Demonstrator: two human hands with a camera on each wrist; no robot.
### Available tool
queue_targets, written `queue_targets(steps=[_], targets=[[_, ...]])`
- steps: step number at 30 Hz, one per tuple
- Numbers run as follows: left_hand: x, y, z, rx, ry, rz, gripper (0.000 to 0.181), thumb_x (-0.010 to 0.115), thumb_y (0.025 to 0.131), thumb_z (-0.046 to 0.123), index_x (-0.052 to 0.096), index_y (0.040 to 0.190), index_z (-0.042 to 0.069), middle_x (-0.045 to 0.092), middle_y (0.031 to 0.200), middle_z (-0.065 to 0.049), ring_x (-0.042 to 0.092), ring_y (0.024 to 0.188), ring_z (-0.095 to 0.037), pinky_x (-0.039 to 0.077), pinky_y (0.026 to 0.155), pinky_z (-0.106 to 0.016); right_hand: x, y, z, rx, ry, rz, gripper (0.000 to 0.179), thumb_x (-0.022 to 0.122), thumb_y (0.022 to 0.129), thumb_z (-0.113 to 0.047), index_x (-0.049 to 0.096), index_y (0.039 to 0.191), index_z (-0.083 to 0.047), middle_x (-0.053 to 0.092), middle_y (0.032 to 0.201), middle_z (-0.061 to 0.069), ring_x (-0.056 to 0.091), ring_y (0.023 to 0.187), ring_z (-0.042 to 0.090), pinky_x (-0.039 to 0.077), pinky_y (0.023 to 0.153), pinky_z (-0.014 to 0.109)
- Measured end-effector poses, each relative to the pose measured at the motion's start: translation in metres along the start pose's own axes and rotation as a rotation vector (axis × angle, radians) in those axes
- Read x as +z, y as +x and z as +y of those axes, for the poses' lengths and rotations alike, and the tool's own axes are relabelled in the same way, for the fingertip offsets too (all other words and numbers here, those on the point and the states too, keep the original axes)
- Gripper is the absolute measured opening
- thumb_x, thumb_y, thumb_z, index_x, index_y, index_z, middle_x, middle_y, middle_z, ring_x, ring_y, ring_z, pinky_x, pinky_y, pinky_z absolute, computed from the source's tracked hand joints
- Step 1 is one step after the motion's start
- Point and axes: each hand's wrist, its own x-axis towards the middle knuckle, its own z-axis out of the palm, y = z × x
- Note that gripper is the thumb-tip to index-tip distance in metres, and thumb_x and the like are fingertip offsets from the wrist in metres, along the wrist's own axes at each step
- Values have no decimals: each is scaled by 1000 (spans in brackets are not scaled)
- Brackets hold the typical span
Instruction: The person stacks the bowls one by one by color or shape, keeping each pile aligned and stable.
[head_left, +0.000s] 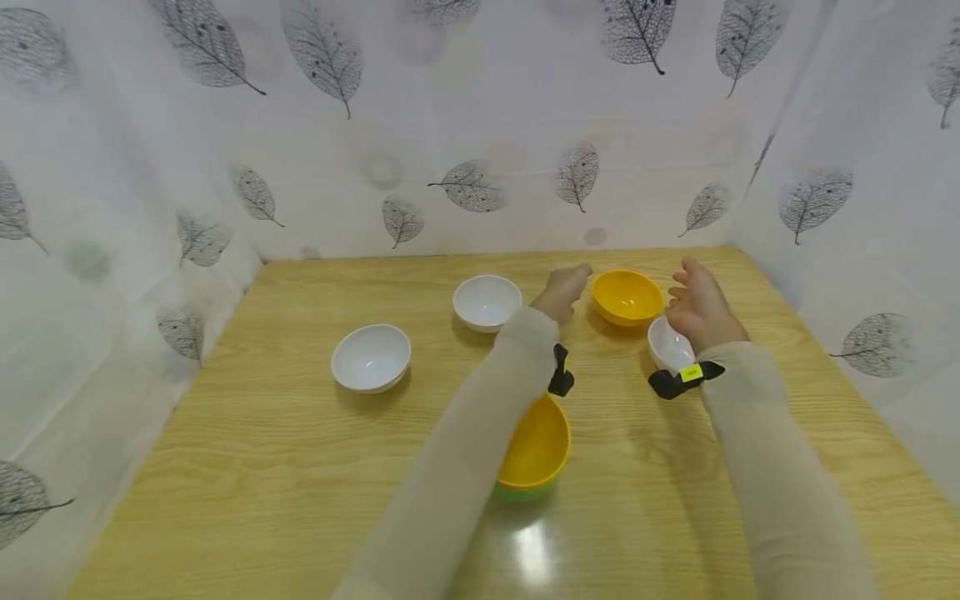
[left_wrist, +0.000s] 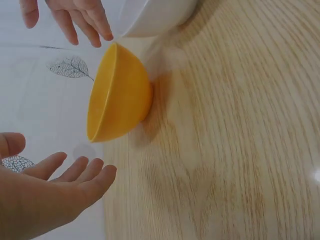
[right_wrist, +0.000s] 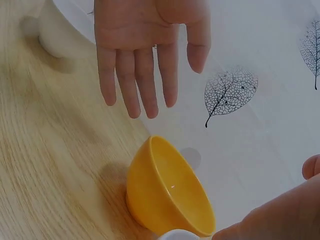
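A yellow bowl (head_left: 627, 297) stands upright on the wooden table between my two hands, and neither touches it. To its left is my left hand (head_left: 562, 292), fingers extended and holding nothing; in the left wrist view that hand (left_wrist: 60, 190) has its palm facing the bowl. My right hand (head_left: 701, 308) is on the other side, its fingers loosely extended with nothing in them. A small white bowl (head_left: 670, 346) sits beside the yellow one, partly hidden by my right hand and wrist. Behind my left hand, in the head view, lies another white bowl (head_left: 486, 302).
A third white bowl (head_left: 371, 358) is at the left of the table (head_left: 247, 450). Under my left forearm, partly covered, a yellow bowl (head_left: 536, 442) is stacked in a green bowl (head_left: 525, 493). Leaf-patterned curtains (head_left: 472, 183) enclose the back and sides.
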Motion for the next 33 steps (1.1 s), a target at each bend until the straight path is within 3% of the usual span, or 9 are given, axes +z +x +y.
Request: queue_targets(steps=[5,8,14,21,24,28,33], targets=[[-8,0,-2,4,48,-209,57,39,101,46,33,150,17,24,158,-7,24,143,-31,27,113,-52,-1,7,1,17,-18,13,72,24,101,-49,-26,147,-24,-39,149,-5,-36,135,12,-19,112,26],[-10,3,-5,-12,67,-276,63,34,100,53,25,153,19,16,160,-4,17,145,-32,25,114,-52,-4,9,1,28,-13,13,72,23,101,-48,-27,147,-23,-39,149,-4,-36,135,12,-18,113,26],[-7,11,-10,-36,46,-332,68,32,99,58,20,154,19,11,161,-4,11,146,-33,23,114,-55,-6,10,1,28,-36,1,73,25,101,-47,-26,148,-23,-36,151,-1,-32,138,17,-14,115,30],[-6,10,-10,-58,115,-422,72,30,96,64,17,155,24,4,162,-4,6,147,-31,21,114,-54,-6,12,2,46,-64,-28,75,30,102,-44,-25,148,-23,-34,152,2,-26,141,19,-10,116,29],[-8,6,-8,-62,69,-433,73,32,96,63,17,154,22,6,162,-6,8,147,-30,20,114,-56,-5,12,3,55,-117,-38,78,34,101,-43,-25,149,-22,-33,153,3,-23,143,18,-8,116,29],[-12,2,-8,-95,-61,-419,76,40,94,63,19,154,22,8,161,-10,13,146,-31,19,112,-62,-4,15,5,61,-167,-61,79,36,102,-42,-24,149,-20,-27,156,4,-15,146,19,-3,118,28],[-18,4,-9,-97,-88,-392,75,46,93,60,19,154,25,8,161,-12,16,145,-33,26,109,-62,-2,17,11,32,-243,-68,74,33,103,-37,-20,151,-15,-22,158,7,-9,147,20,2,119,27]])
